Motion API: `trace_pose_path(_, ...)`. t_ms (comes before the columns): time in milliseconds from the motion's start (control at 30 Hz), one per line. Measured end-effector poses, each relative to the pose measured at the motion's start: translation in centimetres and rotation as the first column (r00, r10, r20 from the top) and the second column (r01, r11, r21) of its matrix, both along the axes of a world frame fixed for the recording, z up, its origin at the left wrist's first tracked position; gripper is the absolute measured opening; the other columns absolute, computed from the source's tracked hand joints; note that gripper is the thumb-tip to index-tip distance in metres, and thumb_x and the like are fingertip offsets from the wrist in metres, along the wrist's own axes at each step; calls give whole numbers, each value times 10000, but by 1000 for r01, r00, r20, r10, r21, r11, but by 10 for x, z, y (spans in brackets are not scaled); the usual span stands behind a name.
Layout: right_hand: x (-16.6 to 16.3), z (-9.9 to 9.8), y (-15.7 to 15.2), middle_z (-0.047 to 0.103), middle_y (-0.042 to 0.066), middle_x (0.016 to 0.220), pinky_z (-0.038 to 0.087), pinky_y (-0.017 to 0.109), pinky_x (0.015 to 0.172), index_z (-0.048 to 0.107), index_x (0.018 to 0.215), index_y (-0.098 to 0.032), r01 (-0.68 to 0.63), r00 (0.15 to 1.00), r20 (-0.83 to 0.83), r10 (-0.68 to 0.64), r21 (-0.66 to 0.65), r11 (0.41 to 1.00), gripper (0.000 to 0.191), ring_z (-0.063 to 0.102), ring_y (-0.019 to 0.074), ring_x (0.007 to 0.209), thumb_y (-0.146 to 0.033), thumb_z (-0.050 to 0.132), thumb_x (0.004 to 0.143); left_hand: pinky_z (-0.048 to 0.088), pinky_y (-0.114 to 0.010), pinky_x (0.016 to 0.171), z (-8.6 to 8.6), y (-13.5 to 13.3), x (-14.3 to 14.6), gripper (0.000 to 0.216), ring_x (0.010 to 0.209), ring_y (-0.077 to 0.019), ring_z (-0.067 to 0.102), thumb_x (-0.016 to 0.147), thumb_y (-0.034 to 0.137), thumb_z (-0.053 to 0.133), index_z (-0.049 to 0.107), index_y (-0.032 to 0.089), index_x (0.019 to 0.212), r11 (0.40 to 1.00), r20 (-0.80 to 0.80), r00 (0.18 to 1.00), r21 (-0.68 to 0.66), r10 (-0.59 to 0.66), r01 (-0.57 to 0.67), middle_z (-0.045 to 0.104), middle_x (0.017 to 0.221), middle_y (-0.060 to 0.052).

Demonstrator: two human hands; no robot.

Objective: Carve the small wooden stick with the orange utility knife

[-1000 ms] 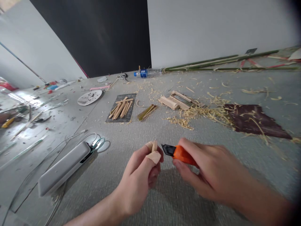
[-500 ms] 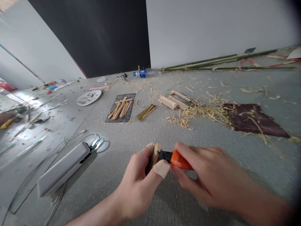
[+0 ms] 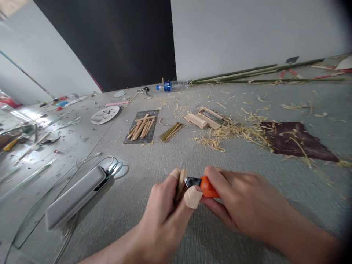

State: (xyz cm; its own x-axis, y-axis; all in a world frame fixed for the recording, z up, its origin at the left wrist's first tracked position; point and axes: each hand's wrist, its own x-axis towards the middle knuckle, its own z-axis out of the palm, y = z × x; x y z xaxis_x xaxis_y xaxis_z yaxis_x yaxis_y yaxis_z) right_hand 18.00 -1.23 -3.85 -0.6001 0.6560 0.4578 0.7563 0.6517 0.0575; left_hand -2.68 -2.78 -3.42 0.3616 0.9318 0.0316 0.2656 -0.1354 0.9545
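Note:
Near the bottom middle, my left hand (image 3: 165, 209) grips a short pale wood piece (image 3: 181, 180) between thumb and forefinger; both of these digits wear beige tape. Most of the piece is hidden in the palm. My right hand (image 3: 236, 201) is closed around an orange utility knife (image 3: 208, 187). Its black nose and blade point left, with the tip at the wood piece. The left thumb lies against the front of the knife. Past the hands lie a split green-brown bamboo piece (image 3: 172, 132) and a dark plate (image 3: 152, 137) bearing several thin wooden sticks (image 3: 141, 126).
A grey power bank (image 3: 75, 196) with cables lies at left. Split bamboo blocks (image 3: 205, 118), curled shavings (image 3: 236, 132) and a maroon sheet (image 3: 297, 141) are at right. Farther back are a plastic bottle (image 3: 167, 86), long green stalks (image 3: 247, 73) and a white disc (image 3: 105, 114).
My left thumb has shifted slightly right, over the front of the knife. The knife has turned a little, and its blade tip stays beside the wood piece.

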Motion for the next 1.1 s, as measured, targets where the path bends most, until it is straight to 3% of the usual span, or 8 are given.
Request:
trace_pose_path(367, 0, 5, -1, 583, -8, 613, 308, 305, 435, 463, 930, -204, 8, 1000, -5, -8, -24, 1000, 374, 591, 173, 448, -475, 251, 1077, 221, -255, 532, -6, 1, 3, 417, 566, -77, 281, 1007, 519, 531, 397, 202, 772, 990, 57, 998, -142, 36, -27, 359, 633, 66)
trace_pose_path(867, 0, 7, -1, 607, 5, 629, 319, 306, 460, 470, 919, -203, -26, 999, -29, 24, -84, 996, 364, 591, 166, 467, -455, 257, 1074, 229, -261, 531, 1, -1, 3, 379, 582, -86, 283, 996, 543, 536, 498, 183, 883, 989, 75, 997, -145, 21, -10, 344, 655, 62)
trace_pose_path(1100, 0, 7, -2, 604, 5, 617, 311, 307, 461, 513, 961, -171, -25, 999, -32, 22, -92, 995, 410, 581, 168, 455, -464, 252, 1076, 225, -265, 534, 2, 1, 1, 426, 605, -96, 250, 995, 555, 521, 430, 193, 790, 994, 6, 1000, -107, 4, -3, 332, 656, 57)
